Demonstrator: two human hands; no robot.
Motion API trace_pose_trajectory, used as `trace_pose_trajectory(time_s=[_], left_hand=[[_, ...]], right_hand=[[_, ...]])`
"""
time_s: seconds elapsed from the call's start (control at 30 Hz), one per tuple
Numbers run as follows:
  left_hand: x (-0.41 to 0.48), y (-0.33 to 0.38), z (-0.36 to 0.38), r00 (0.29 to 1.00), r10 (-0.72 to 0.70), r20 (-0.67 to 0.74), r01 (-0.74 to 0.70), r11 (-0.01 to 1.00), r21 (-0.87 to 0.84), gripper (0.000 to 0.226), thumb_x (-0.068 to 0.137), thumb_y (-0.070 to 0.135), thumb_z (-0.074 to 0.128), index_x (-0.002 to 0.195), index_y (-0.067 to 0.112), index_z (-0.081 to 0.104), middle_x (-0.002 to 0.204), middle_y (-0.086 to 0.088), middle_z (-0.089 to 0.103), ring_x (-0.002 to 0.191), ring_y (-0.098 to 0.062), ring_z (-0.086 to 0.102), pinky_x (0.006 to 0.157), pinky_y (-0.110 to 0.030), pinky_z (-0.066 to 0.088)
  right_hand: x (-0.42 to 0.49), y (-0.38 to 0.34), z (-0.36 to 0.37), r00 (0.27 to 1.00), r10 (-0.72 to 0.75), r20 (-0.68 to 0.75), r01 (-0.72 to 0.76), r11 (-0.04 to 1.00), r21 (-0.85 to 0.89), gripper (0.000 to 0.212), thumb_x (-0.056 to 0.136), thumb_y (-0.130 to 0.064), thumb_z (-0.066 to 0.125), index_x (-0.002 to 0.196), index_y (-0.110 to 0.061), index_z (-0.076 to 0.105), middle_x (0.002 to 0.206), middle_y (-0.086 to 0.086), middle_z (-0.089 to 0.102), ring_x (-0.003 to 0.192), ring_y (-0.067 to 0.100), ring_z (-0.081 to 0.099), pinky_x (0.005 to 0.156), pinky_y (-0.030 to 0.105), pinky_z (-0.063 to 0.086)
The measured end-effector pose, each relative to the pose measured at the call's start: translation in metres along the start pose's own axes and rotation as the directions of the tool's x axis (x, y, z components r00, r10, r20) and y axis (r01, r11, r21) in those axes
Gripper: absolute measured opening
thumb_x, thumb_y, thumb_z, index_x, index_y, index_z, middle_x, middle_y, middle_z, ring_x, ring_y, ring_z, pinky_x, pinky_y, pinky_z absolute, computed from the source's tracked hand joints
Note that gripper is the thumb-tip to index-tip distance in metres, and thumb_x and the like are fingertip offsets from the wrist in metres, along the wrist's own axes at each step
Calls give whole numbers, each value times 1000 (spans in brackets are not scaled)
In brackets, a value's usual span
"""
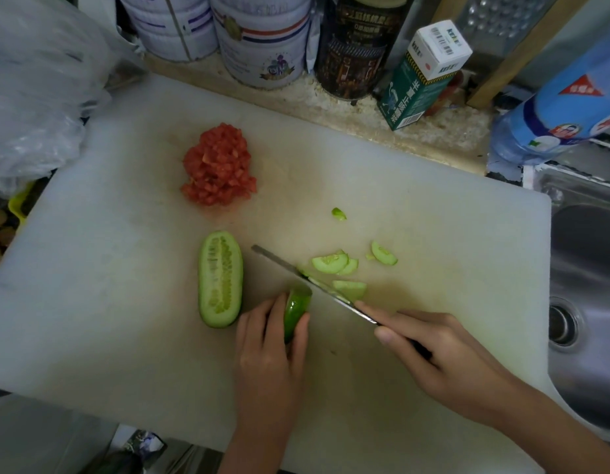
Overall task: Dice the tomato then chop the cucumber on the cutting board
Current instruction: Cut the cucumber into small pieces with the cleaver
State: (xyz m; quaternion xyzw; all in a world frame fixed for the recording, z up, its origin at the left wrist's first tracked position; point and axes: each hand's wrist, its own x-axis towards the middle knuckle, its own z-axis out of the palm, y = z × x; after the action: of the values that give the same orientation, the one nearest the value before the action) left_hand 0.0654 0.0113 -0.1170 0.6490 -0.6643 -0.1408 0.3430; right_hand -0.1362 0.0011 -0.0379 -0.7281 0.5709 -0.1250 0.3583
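The left hand point(269, 354) grips a cucumber half point(295, 311). The right hand point(450, 357) grips the knife point(279, 263). Behind the board point(91, 302) stand tins point(262, 46) and a green box point(416, 87), their writing blurry.

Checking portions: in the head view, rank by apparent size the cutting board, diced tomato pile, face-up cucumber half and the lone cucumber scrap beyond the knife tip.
1. cutting board
2. diced tomato pile and face-up cucumber half: too close to rank
3. lone cucumber scrap
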Motion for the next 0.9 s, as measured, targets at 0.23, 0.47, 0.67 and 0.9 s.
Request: trace_pose_trajectory(time_s=[0.23, 0.47, 0.67, 0.9], left_hand=[[-1, -4, -1, 1000, -2, 13, 3, 999, -48, 41, 96, 30, 51, 107, -6, 67, 109, -8, 54, 96, -24, 53, 83, -31, 47], [-2, -9, -1, 997, -14, 74, 19, 997, -74, 39, 90, 26, 50, 109, -4, 67, 113, -1, 46, 94, -26, 56, 73, -39, 51], [-2, -9, -2, 996, -19, 85, 26, 997, -78, 40, 89, 26, 51, 111, -3, 67, 114, -1, 46, 95, -27, 57, 74, -38, 50], [-2, -9, -2, 995, -29, 91, 36, 996, -85, 41, 90, 27, 49, 111, -3, 66, 114, 0, 47, 98, -24, 54, 76, -36, 49]], right_hand=[[-19, -15, -20, 992, -127, -8, 127, 992, 25, 39, 100, -38, 42, 138, -35, 48, 69, -14, 41, 55, 2, 43, 50, 20, 39], [-26, -15, -16, 990, -130, 46, 131, 991, -14, 39, 101, -36, 42, 139, -34, 47, 71, -16, 35, 52, 2, 37, 47, 19, 35], [-28, -16, -17, 990, -129, 52, 131, 990, -43, 40, 101, -35, 42, 140, -31, 47, 70, -13, 35, 52, 2, 35, 49, 14, 31], [-29, -17, -18, 991, -118, 61, 121, 991, -59, 40, 101, -36, 42, 140, -33, 46, 71, -13, 35, 51, 3, 35, 47, 16, 33]])
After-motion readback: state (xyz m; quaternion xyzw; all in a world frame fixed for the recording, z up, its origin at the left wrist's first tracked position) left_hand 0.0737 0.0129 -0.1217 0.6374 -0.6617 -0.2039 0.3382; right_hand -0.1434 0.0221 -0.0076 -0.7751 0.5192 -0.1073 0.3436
